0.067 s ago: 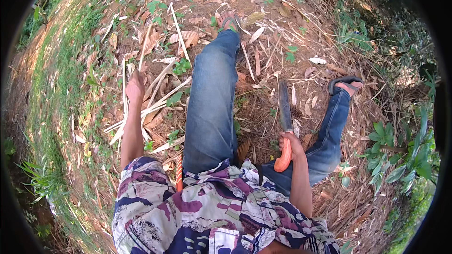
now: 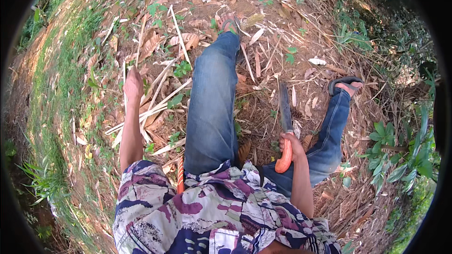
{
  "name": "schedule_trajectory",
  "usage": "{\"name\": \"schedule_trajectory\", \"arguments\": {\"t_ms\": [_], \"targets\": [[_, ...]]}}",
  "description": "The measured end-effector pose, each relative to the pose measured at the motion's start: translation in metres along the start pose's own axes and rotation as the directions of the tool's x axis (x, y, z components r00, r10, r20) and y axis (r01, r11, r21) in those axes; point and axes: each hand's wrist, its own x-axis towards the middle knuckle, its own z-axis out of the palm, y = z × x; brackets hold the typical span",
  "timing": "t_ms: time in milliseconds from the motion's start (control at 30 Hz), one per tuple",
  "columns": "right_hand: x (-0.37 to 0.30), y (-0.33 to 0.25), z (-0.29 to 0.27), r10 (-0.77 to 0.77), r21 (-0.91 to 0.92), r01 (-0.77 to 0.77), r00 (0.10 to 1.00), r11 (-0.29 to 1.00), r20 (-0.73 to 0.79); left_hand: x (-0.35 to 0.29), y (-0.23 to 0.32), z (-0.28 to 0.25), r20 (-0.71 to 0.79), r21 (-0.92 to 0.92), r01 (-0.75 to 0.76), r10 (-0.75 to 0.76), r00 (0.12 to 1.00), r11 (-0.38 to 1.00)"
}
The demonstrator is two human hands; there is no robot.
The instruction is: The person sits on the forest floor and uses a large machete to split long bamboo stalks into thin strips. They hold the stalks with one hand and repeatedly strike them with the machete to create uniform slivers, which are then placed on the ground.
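Right of centre, the right hand (image 2: 293, 145) grips a knife (image 2: 286, 118) by its curved, smooth orange handle (image 2: 284, 162); centre-left, the left hand (image 2: 133, 85), grip impossible to tell, is beside thin, pale sticks (image 2: 155, 108).

Reaching forward with the left hand (image 2: 133, 87), back turned upward, and with the left forearm (image 2: 131, 136) nearly straight behind the left fingers (image 2: 133, 75); perhaps pinching at the tips, too small to tell surely. Gripping with the right hand (image 2: 294, 145), right fingers (image 2: 282, 144) curled, right forearm (image 2: 302, 186) slanting back behind them.
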Motion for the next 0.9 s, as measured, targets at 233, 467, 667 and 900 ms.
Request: {"name": "schedule_trajectory", "arguments": {"t_ms": [233,467,667,900], "targets": [[0.002,0.006,0.0,-0.077,-0.047,0.076,0.997,0.996,-0.01,0.115,0.189,-0.192,0.11,-0.988,0.092,0.149,0.983,0.12],[-0.052,-0.009,0.07,-0.492,-0.075,0.487,0.867,0.87,-0.083,0.13,0.323,-0.198,0.096,-0.86,0.294,0.432,0.897,-0.418],[-0.113,-0.063,0.157,-0.743,-0.094,0.747,0.665,0.658,0.082,0.037,0.412,-0.128,0.525,-0.644,0.673,0.431,0.734,-0.364],[-0.118,-0.062,0.173,-0.78,-0.108,0.79,0.613,0.604,0.125,0.015,0.446,-0.097,0.553,-0.656,0.7,0.453,0.699,-0.28]]}}
